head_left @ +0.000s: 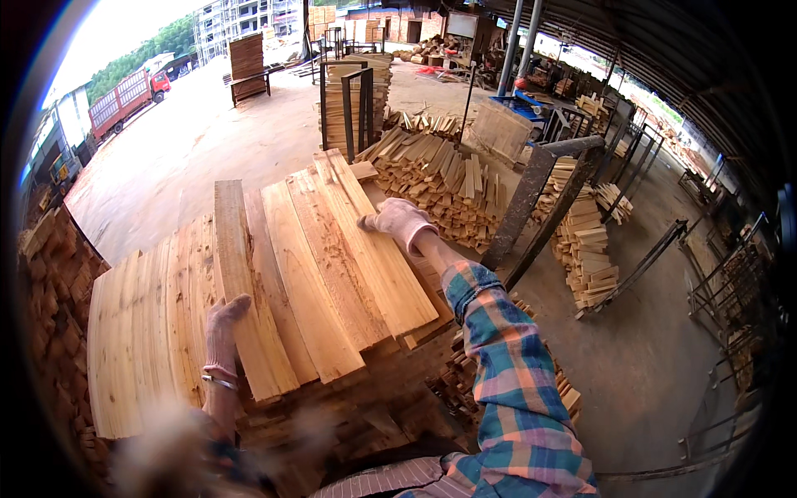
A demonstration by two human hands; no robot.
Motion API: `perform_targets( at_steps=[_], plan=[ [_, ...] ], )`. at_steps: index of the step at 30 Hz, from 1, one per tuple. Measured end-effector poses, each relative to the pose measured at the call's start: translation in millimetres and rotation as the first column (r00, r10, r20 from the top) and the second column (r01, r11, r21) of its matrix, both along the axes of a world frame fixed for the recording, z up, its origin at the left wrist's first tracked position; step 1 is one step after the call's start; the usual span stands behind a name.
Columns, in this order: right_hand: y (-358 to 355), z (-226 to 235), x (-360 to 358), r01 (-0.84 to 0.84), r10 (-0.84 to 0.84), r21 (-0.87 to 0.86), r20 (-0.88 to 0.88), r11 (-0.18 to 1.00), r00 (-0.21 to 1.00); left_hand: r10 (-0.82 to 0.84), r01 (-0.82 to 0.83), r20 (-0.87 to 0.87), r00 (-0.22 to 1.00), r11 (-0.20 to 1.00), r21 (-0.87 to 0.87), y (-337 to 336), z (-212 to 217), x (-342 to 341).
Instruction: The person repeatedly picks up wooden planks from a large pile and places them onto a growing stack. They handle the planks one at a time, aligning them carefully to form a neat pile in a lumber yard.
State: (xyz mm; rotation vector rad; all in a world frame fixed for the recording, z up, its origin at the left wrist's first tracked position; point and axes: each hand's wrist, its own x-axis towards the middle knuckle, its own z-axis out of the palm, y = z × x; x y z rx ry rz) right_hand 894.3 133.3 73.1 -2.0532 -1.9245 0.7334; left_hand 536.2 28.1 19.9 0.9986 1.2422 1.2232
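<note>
Both my hands wear pale knit gloves. My left hand grips the left edge of a raised wooden plank, its thumb lying on top and its other fingers mostly hidden. This plank overlaps the flat row beneath it. My right hand is curled at the right edge of another wooden plank, the rightmost of the top layer. Between the two hands lie several light planks side by side. More planks spread to the left of my left hand, all on top of a stack.
Dark metal posts stand right of the stack. Beyond it is a heap of loose boards; more board piles lie right, and stacked wood rises at far left. A red truck is parked in the yard.
</note>
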Motion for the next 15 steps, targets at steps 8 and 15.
perform_targets(
  at_steps=[8,15],
  plan=[
    [1.6,9.7,-12.2,0.023,-0.022,0.056,-0.028,0.998,0.999,0.010,-0.011,0.024,1.000,0.999,0.035,4.7,-12.6,-12.5],
    [-5.6,-45.2,42.4,0.034,-0.055,0.171,0.120,0.985,0.991,0.071,-0.070,0.075,0.995,0.997,-0.013,-14.9,20.9,14.1]
  ],
)
